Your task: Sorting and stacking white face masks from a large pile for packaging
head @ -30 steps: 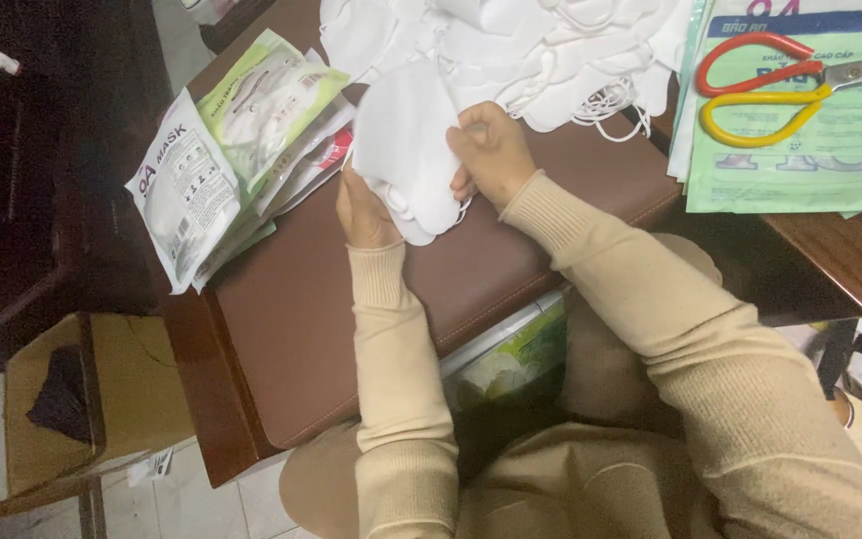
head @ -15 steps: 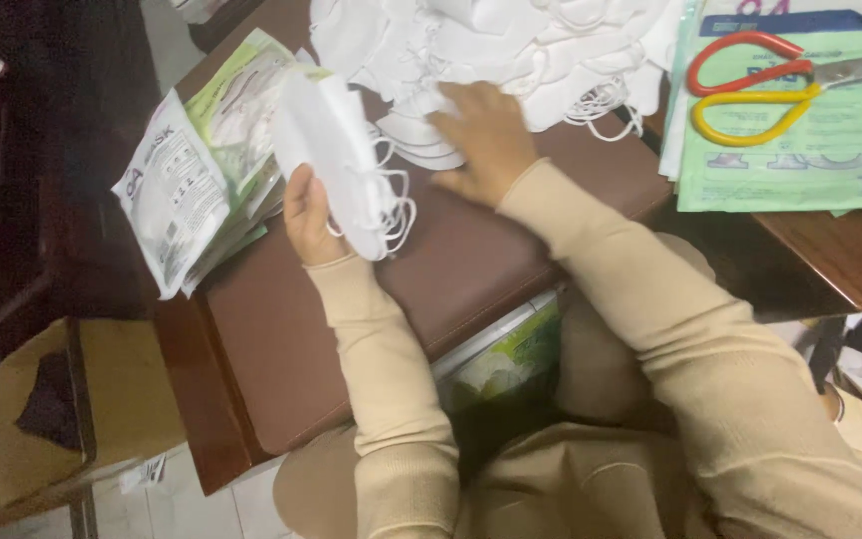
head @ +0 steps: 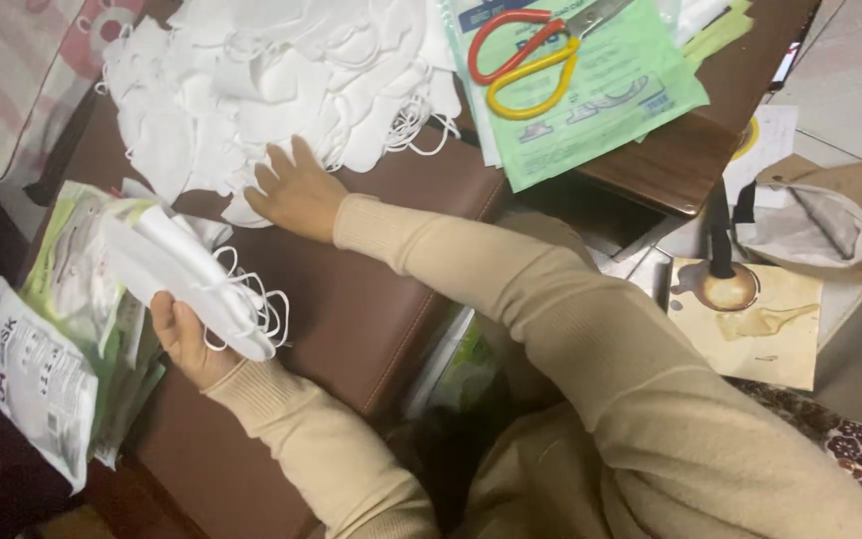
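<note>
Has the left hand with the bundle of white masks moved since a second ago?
Yes. The left hand, holding a stack of white masks, moved leftward away from the mask pile, to beside the green packets.

We seem to be in a home used for piecework packing: a brown padded bench (head: 371,299) serves as our worktop, a heap of white face masks (head: 251,80) at twelve o'clock, packaging pouches (head: 62,349) at nine, tiled floor (head: 850,60) at two.
</note>
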